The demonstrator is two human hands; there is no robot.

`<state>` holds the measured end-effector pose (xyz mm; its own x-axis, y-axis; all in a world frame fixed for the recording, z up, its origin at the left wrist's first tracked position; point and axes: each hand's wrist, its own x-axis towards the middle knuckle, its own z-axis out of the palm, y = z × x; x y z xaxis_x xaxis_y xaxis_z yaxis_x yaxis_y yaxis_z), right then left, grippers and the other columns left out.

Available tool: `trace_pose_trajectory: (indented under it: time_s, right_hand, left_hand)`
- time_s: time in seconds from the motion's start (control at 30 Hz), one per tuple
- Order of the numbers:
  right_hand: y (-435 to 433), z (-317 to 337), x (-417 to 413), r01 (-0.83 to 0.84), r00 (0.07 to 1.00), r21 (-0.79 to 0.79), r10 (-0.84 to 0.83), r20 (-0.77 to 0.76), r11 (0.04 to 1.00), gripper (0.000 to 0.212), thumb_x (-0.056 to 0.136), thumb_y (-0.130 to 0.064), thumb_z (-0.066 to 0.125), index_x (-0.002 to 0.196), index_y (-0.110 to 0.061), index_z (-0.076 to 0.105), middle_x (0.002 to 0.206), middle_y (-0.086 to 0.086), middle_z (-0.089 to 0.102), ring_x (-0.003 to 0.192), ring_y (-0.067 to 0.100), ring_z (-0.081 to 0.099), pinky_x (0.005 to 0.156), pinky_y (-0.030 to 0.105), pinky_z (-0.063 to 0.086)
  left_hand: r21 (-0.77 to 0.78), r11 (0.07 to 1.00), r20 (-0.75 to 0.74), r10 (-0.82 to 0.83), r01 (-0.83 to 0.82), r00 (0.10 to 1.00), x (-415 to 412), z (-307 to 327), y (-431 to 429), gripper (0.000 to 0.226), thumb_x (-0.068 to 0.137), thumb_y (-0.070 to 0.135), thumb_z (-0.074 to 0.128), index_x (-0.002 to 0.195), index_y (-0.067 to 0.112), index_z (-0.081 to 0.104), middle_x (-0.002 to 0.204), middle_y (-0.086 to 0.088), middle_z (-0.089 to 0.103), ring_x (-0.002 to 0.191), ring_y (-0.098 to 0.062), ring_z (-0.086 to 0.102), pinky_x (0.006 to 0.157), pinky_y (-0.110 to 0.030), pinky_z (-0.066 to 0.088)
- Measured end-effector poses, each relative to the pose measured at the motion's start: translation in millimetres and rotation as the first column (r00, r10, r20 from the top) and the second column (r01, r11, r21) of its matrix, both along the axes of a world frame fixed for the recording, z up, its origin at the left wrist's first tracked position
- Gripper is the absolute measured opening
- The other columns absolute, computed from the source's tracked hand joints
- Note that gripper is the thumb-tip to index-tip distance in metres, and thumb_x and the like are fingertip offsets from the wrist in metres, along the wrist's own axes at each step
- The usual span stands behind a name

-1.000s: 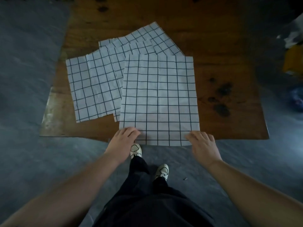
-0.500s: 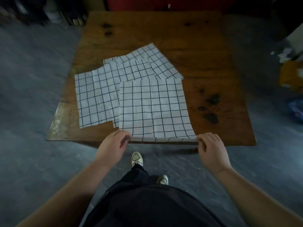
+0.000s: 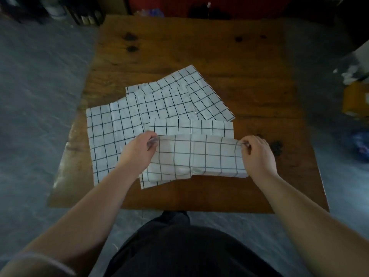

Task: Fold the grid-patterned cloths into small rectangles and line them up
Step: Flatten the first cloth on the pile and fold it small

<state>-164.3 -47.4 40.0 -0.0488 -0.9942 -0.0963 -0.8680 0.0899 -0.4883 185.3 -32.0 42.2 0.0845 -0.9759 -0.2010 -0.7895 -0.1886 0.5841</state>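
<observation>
**Position.** The top cloth (image 3: 199, 156) lies at the near middle of the counter (image 3: 199, 47), partly doubled over on itself.

**Hands.** The left hand (image 3: 137, 150) pinches one corner of the raised edge between thumb and curled fingers. The right hand (image 3: 257, 154) pinches the opposite corner in the same way.

**Governing relation.** The held edge runs left to right between the two hands, fairly straight. Directly beyond it, away from the person, an uncovered strip (image 3: 191, 126) of the same cloth shows. Its far edge is parallel to the held edge and near it. Both hands stand about equally close to that far edge.

**Judgement.** The first fold looks to be in hand. The held edge wants carrying straight forward, both corners evenly, to meet the far edge.

**Remainder.** The spread cloths (image 3: 111, 132) lie overlapped to the left and behind, not yet folded.
</observation>
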Motion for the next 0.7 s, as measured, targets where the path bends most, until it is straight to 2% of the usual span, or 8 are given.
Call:
trace_pose_trajectory:
  time_s: [0.13, 0.23, 0.37, 0.43, 0.5, 0.57, 0.7]
  right_hand:
    - [-59, -7, 14, 0.048, 0.996, 0.076, -0.042, -0.073, 0.996, 0.021, 0.104, -0.018, 0.050, 0.120, -0.019, 0.062, 0.117, -0.002, 0.062, 0.115, 0.020, 0.053, 0.091, 0.037, 0.048]
    - [-92, -16, 19, 0.100, 0.989, 0.125, -0.085, -0.119, 0.987, 0.022, 0.104, -0.018, 0.051, 0.123, -0.018, 0.062, 0.121, -0.001, 0.063, 0.116, 0.021, 0.054, 0.089, 0.035, 0.047]
    - [-118, -38, 26, 0.150, 0.982, 0.193, -0.124, -0.140, 0.970, 0.024, 0.104, -0.017, 0.050, 0.125, -0.019, 0.062, 0.122, -0.001, 0.063, 0.116, 0.020, 0.055, 0.085, 0.034, 0.048]
    - [-124, -49, 29, 0.170, 0.980, 0.223, -0.141, -0.143, 0.960, 0.025, 0.104, -0.017, 0.049, 0.125, -0.018, 0.061, 0.123, -0.001, 0.062, 0.114, 0.018, 0.053, 0.084, 0.033, 0.046]
    - [-123, -58, 32, 0.174, 0.980, 0.243, -0.143, -0.141, 0.954, 0.029, 0.103, -0.017, 0.052, 0.130, -0.018, 0.058, 0.129, 0.001, 0.059, 0.119, 0.020, 0.052, 0.089, 0.035, 0.049]
    - [-117, -60, 37, 0.176, 0.980, 0.251, -0.146, -0.132, 0.952, 0.038, 0.101, -0.019, 0.057, 0.139, -0.020, 0.051, 0.138, 0.002, 0.052, 0.126, 0.021, 0.049, 0.099, 0.039, 0.050]
    - [-92, -55, 47, 0.124, 0.990, 0.217, -0.106, -0.094, 0.968, 0.048, 0.101, -0.020, 0.059, 0.145, -0.020, 0.043, 0.147, 0.002, 0.044, 0.136, 0.021, 0.041, 0.109, 0.040, 0.043]
  left_hand:
    - [0.095, 0.995, 0.001, 0.007, -0.007, 1.000, 10, -13, -67, 0.014, 0.101, 0.030, 0.055, 0.115, 0.033, 0.053, 0.089, 0.004, 0.064, 0.065, -0.017, 0.061, 0.054, -0.030, 0.048]
    - [0.158, 0.987, -0.014, 0.013, -0.011, 1.000, 11, -27, -109, 0.018, 0.101, 0.027, 0.056, 0.118, 0.032, 0.053, 0.089, 0.003, 0.064, 0.063, -0.019, 0.061, 0.050, -0.029, 0.046]
    - [0.218, 0.974, 0.038, -0.066, 0.056, 0.997, 13, -53, -142, 0.023, 0.100, 0.029, 0.056, 0.122, 0.031, 0.052, 0.101, -0.002, 0.067, 0.071, -0.015, 0.061, 0.057, -0.033, 0.052]
    - [0.237, 0.970, 0.022, -0.064, 0.057, 0.998, 12, -62, -148, 0.030, 0.100, 0.027, 0.058, 0.129, 0.030, 0.051, 0.116, -0.003, 0.065, 0.076, -0.015, 0.062, 0.060, -0.033, 0.052]
    - [0.217, 0.974, 0.003, -0.061, 0.058, 0.998, 12, -68, -147, 0.044, 0.098, 0.024, 0.062, 0.139, 0.029, 0.046, 0.137, -0.001, 0.055, 0.094, -0.021, 0.063, 0.074, -0.041, 0.057]
    - [0.199, 0.977, 0.026, -0.078, 0.072, 0.997, 13, -72, -142, 0.058, 0.095, 0.021, 0.065, 0.146, 0.028, 0.039, 0.147, -0.002, 0.047, 0.114, -0.027, 0.058, 0.090, -0.048, 0.055]
    - [0.143, 0.988, 0.006, -0.061, 0.060, 0.998, 17, -69, -118, 0.070, 0.094, 0.019, 0.067, 0.153, 0.026, 0.031, 0.157, -0.002, 0.035, 0.141, -0.026, 0.039, 0.111, -0.046, 0.042]
